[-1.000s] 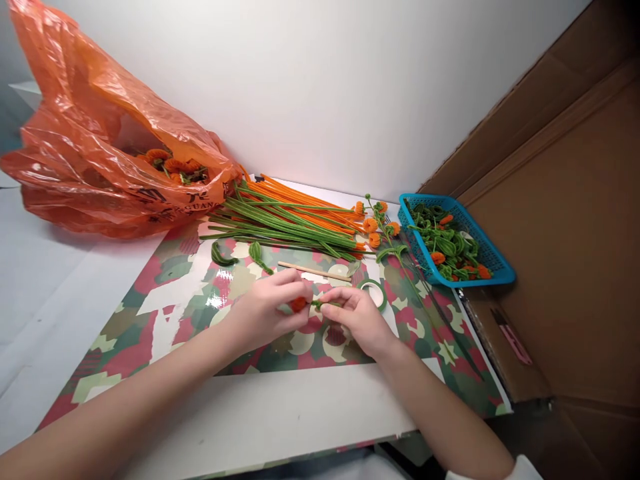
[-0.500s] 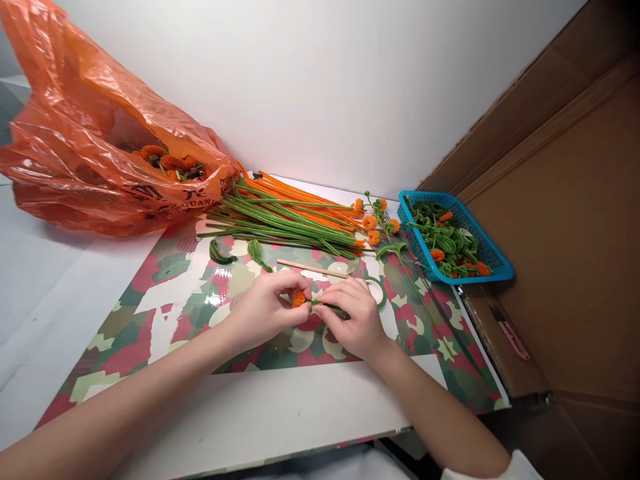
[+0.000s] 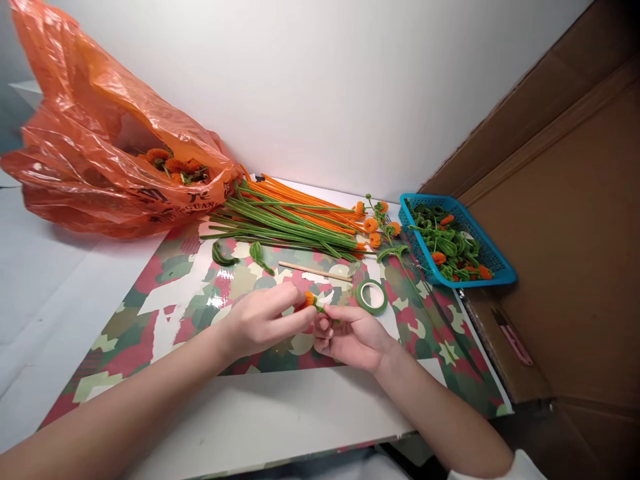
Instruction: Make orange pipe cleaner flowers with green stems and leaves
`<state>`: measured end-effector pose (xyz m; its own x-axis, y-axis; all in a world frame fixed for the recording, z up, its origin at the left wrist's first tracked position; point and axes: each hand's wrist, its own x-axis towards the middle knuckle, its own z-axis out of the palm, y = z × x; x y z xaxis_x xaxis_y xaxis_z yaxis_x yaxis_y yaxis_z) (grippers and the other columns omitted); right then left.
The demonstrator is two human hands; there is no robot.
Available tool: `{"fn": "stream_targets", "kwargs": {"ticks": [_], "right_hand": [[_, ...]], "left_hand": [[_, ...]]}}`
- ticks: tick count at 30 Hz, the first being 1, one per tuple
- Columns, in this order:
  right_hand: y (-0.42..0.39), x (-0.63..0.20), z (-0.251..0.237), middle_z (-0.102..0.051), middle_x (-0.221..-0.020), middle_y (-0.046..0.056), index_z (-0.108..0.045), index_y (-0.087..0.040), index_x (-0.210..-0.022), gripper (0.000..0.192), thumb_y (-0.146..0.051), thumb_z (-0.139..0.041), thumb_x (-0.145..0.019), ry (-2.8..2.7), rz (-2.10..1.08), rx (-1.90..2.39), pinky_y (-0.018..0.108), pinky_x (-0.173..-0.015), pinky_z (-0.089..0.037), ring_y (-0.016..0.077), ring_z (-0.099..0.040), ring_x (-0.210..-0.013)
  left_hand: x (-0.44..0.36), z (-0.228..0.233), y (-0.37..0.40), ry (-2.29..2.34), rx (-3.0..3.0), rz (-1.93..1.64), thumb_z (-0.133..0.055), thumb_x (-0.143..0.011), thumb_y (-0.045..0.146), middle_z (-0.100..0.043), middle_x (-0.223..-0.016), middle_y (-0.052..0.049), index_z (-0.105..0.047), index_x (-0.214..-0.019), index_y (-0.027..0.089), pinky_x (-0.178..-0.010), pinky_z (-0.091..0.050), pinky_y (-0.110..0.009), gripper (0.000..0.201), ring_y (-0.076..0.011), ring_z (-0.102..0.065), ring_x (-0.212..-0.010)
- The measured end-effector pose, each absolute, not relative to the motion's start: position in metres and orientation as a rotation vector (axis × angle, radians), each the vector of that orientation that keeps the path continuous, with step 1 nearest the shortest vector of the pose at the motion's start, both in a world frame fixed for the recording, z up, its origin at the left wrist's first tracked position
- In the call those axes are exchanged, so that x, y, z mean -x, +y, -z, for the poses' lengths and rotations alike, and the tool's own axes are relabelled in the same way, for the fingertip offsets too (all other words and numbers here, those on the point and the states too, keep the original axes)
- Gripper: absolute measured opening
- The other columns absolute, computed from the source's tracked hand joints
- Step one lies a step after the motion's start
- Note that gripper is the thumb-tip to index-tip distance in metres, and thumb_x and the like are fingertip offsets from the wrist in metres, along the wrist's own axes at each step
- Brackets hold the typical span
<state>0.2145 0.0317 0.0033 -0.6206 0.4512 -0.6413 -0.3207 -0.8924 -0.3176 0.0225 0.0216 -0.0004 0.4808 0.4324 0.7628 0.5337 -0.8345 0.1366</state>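
Between my hands is a small orange pipe-cleaner flower (image 3: 309,299) with a green base and short green stem. My left hand (image 3: 265,317) is at its left side, thumb and forefinger closed around the orange head. My right hand (image 3: 355,337), turned partly palm up, pinches the green stem just below the head. The stem's lower end is hidden by the right fingers. Right behind that hand lies a roll of green tape (image 3: 371,297). A thin wooden stick (image 3: 315,271), a green pipe-cleaner leaf (image 3: 260,257) and a dark green curled piece (image 3: 223,255) lie beyond the hands.
Bundled green pipe cleaners (image 3: 285,223) and orange ones (image 3: 300,197) lie at the back. An orange plastic bag (image 3: 115,167) with flowers stands left. To the right are a finished flower stem (image 3: 393,252), a blue basket (image 3: 503,275) of green pieces and a pink-handled cutter (image 3: 515,341).
My right hand has rolled palm up and dropped slightly, uncovering the tape roll. The flower has shifted a little to the right, and my left fingers have straightened somewhat.
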Motion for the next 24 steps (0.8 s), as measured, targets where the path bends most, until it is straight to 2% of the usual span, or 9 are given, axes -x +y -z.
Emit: {"fn": "stream_targets", "kwargs": {"ticks": [3,5,10,13,16,18,19,21,24], "right_hand": [[0.031,-0.217,-0.007,-0.060,-0.059,-0.002,-0.063,-0.012,-0.067,0.022,-0.021,-0.081,-0.060,-0.288,-2.501,1.064,0.020,-0.053,-0.039,0.0054,-0.045,-0.052],[0.033,-0.219,-0.009,-0.060,-0.059,-0.002,-0.063,-0.012,-0.066,0.026,-0.023,-0.085,-0.057,-0.369,-2.467,1.089,0.019,-0.053,-0.039,0.0053,-0.046,-0.052],[0.035,-0.222,-0.005,-0.059,-0.060,-0.002,-0.063,-0.014,-0.066,0.032,-0.035,-0.086,-0.056,-0.741,-2.233,1.202,0.020,-0.047,-0.039,0.0058,-0.046,-0.049],[0.034,-0.222,-0.001,-0.061,-0.062,-0.001,-0.066,-0.018,-0.072,0.024,-0.039,-0.077,-0.067,-1.142,-1.828,1.317,0.025,-0.042,-0.039,0.0097,-0.047,-0.044],[0.032,-0.220,-0.002,-0.066,-0.071,0.003,-0.069,-0.020,-0.072,0.006,-0.024,-0.068,-0.076,-1.614,-1.213,1.211,0.031,-0.058,-0.047,0.0161,-0.060,-0.061],[0.031,-0.220,-0.004,-0.068,-0.073,0.004,-0.070,-0.020,-0.070,0.009,-0.017,-0.064,-0.077,-1.810,-0.943,1.082,0.034,-0.069,-0.049,0.0186,-0.062,-0.073],[0.031,-0.220,-0.005,-0.068,-0.073,0.005,-0.070,-0.021,-0.070,0.010,-0.016,-0.064,-0.077,-1.851,-0.909,1.052,0.035,-0.071,-0.049,0.0193,-0.062,-0.075],[0.031,-0.221,-0.006,-0.069,-0.077,0.005,-0.070,-0.020,-0.071,0.008,-0.020,-0.065,-0.078,-1.807,-1.043,1.097,0.033,-0.066,-0.049,0.0180,-0.063,-0.071],[0.034,-0.224,-0.005,-0.067,-0.076,0.003,-0.068,-0.019,-0.073,0.014,-0.032,-0.069,-0.076,-1.517,-1.545,1.259,0.029,-0.048,-0.045,0.0125,-0.056,-0.050]], "left_hand": [[-0.020,0.000,0.022,-0.813,2.615,1.202,-0.053,-0.088,0.010,-0.053,-0.066,0.001,-0.058,-0.083,0.020,-0.049,-0.039,-0.020,0.012,-0.0096,-0.047,-0.054],[-0.022,0.000,0.023,-0.862,2.644,1.277,-0.054,-0.087,0.009,-0.055,-0.069,0.001,-0.059,-0.085,0.020,-0.050,-0.042,-0.019,0.012,-0.0097,-0.050,-0.057],[-0.031,-0.002,0.024,-1.497,2.847,1.593,-0.060,-0.084,0.019,-0.060,-0.081,-0.003,-0.063,-0.099,0.019,-0.062,-0.053,-0.020,0.015,-0.0125,-0.058,-0.073],[-0.033,-0.006,0.025,-2.061,2.891,1.729,-0.059,-0.086,0.035,-0.062,-0.089,-0.005,-0.060,-0.115,0.018,-0.058,-0.056,-0.023,0.034,-0.0154,-0.061,-0.075],[-0.030,-0.007,0.027,-2.481,3.002,1.833,-0.056,-0.087,0.046,-0.063,-0.087,-0.004,-0.058,-0.119,0.018,-0.056,-0.056,-0.024,0.042,-0.0146,-0.064,-0.068],[-0.027,-0.005,0.030,-2.549,3.183,1.810,-0.057,-0.087,0.047,-0.063,-0.080,-0.002,-0.061,-0.114,0.017,-0.054,-0.055,-0.023,0.040,-0.0118,-0.061,-0.060],[-0.026,-0.003,0.031,-2.538,3.251,1.802,-0.059,-0.087,0.046,-0.063,-0.077,-0.001,-0.063,-0.112,0.017,-0.054,-0.054,-0.023,0.039,-0.0107,-0.060,-0.058],[-0.023,0.000,0.032,-2.466,3.310,1.835,-0.064,-0.084,0.042,-0.062,-0.075,0.000,-0.064,-0.110,0.018,-0.057,-0.055,-0.023,0.035,-0.0110,-0.060,-0.062],[-0.020,0.002,0.032,-2.262,3.298,1.899,-0.069,-0.081,0.035,-0.065,-0.086,-0.003,-0.066,-0.105,0.019,-0.064,-0.057,-0.025,0.029,-0.0143,-0.064,-0.074]]}}
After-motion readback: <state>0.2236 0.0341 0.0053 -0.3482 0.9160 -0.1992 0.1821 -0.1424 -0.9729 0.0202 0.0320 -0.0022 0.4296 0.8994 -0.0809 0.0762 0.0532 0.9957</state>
